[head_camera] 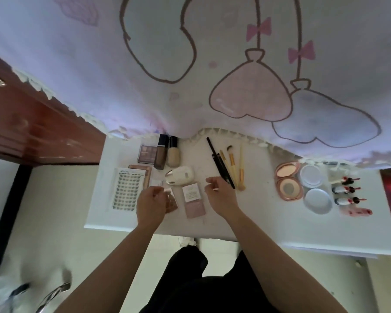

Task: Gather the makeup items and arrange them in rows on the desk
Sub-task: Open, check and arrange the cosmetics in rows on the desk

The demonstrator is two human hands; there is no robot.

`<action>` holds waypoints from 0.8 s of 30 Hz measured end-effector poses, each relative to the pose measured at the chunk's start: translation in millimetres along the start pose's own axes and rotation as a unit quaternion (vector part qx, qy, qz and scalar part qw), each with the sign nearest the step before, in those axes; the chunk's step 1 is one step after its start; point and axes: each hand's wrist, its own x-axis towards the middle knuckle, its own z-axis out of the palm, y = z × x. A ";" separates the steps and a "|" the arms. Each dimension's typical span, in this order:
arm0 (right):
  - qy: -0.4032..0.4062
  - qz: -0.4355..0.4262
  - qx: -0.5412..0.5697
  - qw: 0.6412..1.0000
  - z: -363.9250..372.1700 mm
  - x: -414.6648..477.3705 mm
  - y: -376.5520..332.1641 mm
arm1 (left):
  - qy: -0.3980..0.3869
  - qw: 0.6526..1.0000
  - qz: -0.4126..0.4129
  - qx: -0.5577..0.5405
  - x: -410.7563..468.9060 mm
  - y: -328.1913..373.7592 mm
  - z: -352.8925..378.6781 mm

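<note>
A pale curtain (212, 64) printed with cartoon outlines, hearts and bows is hanging across the far side. Its scalloped hem is lying on the back edge of a white desk (269, 224). A red-brown cabinet (32, 132) is standing at the far left.

I am reaching both bare arms over the desk's near edge. My left hand (150, 206) is hovering with its fingers loosely curled; I cannot tell whether it is gripping anything. My right hand (221, 197) is bringing thumb and forefinger close together by a pale speck; I cannot tell whether it is pinching it.

The makeup is lying spread over the desk. A lash tray (125, 192) is lying just left of my left hand. Well to the right, an open compact (288, 180) is lying beside two round cases (311, 176). A pink palette (193, 199) is lying flat between my hands.

Near the curtain hem, an eyeshadow palette (147, 153), a dark bottle (160, 154) and a light bottle (173, 154) are lying side by side. A white oval device (180, 175) is lying just in front of the bottles.

Brushes (233, 168) and black pencils (221, 168) are lying together, nearly parallel, just beyond my right hand. Three small red-and-black tubes (348, 190) are lying in a column near the desk's right end. A small brown palette (171, 201) is lying right beside my left hand's fingers.
</note>
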 end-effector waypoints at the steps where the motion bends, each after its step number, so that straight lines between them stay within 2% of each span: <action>1: -0.002 -0.001 -0.010 1.000 6.1 -1.2 -4.2 | 0.003 1.000 -0.009 -0.015 0.1 -2.3 -6.1; 5: -0.020 0.005 -0.043 0.999 30.8 -4.1 -16.0 | 0.006 0.995 -0.063 -0.071 -2.8 -11.4 -20.6; 10: -0.094 0.027 -0.059 0.993 67.5 -5.0 -25.0 | -0.014 0.982 -0.150 -0.115 2.4 -39.6 -20.9; 16: -0.132 0.021 -0.176 0.975 93.8 -8.8 -27.6 | -0.077 0.929 -0.238 -0.272 8.8 -53.5 -21.5; 19: -0.124 0.045 -0.156 0.979 95.3 -13.0 -27.4 | -0.071 0.897 -0.278 -0.336 9.4 -50.0 -25.5; 24: -0.118 0.012 -0.063 0.991 87.2 -18.6 -17.0 | -0.084 0.889 -0.262 -0.365 7.2 -41.4 -29.8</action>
